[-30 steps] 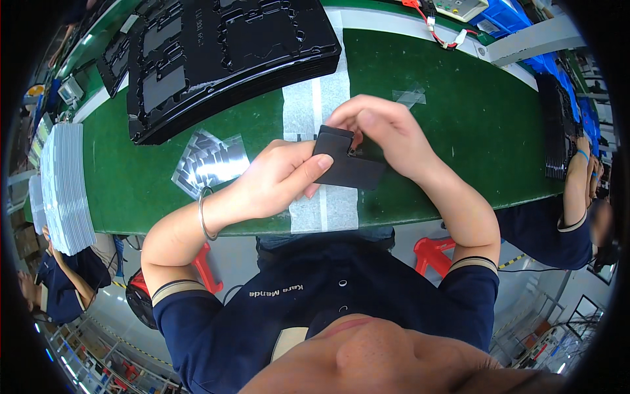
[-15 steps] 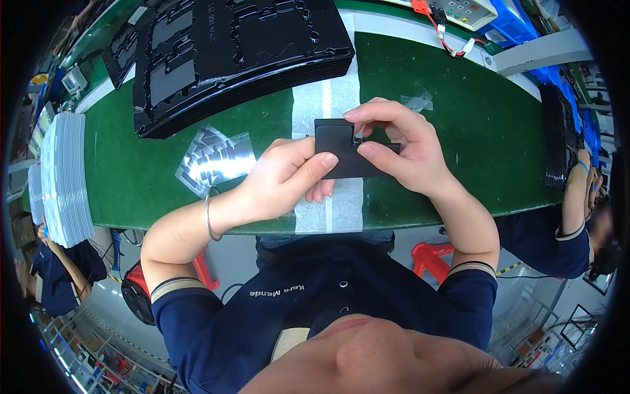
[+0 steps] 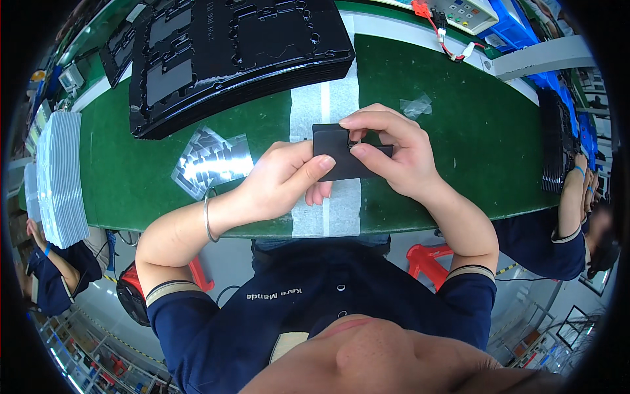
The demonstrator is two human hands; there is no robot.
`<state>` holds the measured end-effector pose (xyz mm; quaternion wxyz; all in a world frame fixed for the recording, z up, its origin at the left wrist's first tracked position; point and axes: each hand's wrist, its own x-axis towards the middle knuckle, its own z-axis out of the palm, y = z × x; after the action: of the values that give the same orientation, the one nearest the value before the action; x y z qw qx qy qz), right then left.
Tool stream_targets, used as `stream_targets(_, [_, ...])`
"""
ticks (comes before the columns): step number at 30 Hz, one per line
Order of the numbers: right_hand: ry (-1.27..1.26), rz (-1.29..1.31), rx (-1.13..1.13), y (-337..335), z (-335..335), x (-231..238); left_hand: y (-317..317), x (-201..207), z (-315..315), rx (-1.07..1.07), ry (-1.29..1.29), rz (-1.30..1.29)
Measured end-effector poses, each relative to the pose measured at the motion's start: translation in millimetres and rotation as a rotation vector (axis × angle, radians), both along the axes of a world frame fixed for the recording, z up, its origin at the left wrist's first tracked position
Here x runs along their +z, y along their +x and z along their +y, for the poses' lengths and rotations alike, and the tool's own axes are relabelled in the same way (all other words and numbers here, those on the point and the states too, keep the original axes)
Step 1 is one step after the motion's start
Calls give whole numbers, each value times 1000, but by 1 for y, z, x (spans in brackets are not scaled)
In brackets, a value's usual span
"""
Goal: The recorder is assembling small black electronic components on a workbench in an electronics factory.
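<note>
Over the white strip on the bench I hold a flat black L-shaped piece (image 3: 335, 159) with a cut-out at its upper right. My left hand (image 3: 283, 176) grips its left side, thumb on the face and fingers behind. At the cut-out, the curled index finger and thumb of my right hand (image 3: 412, 156) nearly meet. A small dark, partly shiny bit (image 3: 354, 139) shows between them, mostly hidden, so its kind is unclear. The right index fingertip touches the upper edge of the black piece.
A stack of glossy black moulded trays (image 3: 243, 72) stands at the back left. Clear film sheets with dark strips (image 3: 211, 161) lie beside my left forearm; a small clear scrap (image 3: 417, 106) lies beyond my right hand. Stacked pale sheets (image 3: 62, 180) stand far left. People sit at both sides.
Both hands and the black piece stay nearly in place. My right thumb and index finger have drawn slightly leftward at the cut-out, and the whole view has shifted a little.
</note>
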<state>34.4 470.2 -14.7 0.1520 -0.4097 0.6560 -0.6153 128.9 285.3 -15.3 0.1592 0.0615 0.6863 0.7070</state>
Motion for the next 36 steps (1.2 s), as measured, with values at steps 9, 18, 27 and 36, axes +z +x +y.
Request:
stream_targets(9, [-19,-77,14,2,0,-5,0,-4,-1,-2,-5,-7])
stream_targets(18, [220,-79,-25,-10,19,17,-10,-2,-16,-8,-385,455])
stream_targets(27, [304,1085,-156,-3,43,-7,11,-11,-18,-261,-861,831])
stream_targets(36, [640,615,173,2,51,-2,15,-10,-22,-269,-865,697])
